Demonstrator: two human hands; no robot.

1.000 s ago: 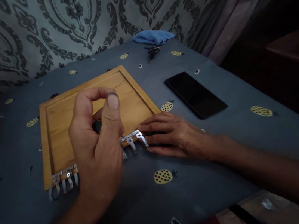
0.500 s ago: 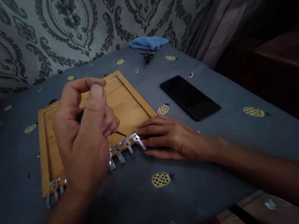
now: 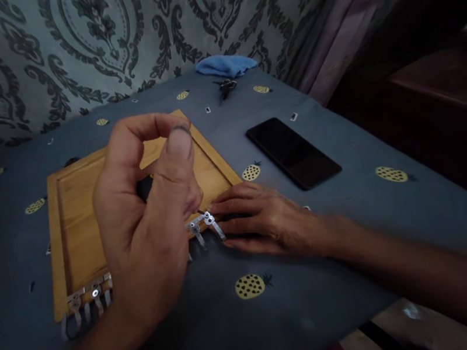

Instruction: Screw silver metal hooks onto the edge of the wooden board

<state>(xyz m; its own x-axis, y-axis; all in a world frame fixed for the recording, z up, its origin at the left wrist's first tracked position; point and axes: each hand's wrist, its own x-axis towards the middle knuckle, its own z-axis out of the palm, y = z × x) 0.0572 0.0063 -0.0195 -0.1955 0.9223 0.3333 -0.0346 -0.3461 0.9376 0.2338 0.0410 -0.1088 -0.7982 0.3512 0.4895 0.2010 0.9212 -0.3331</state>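
Note:
A shallow wooden board (image 3: 75, 224) with a raised rim lies on a grey-blue cloth printed with yellow pineapples. Along its near edge runs a metal hook rail (image 3: 203, 224), whose left end (image 3: 85, 297) shows past my wrist. My left hand (image 3: 149, 230) hovers over the rail's middle, thumb and forefinger pinched, fingers closed round a thin dark-handled screwdriver (image 3: 145, 186) that points down at the rail. My right hand (image 3: 258, 221) lies flat on the cloth, fingers stretched out, fingertips against the rail's right end.
A black phone (image 3: 292, 152) lies face up to the right of the board. A folded blue cloth (image 3: 225, 65) and a small dark bunch, perhaps keys (image 3: 225, 87), sit at the far edge by the patterned wall. The table's right edge drops into darkness.
My left hand rose and drifted left half a second ago, then came back right and down over the rail. The view has shifted slightly. My right hand has stayed put.

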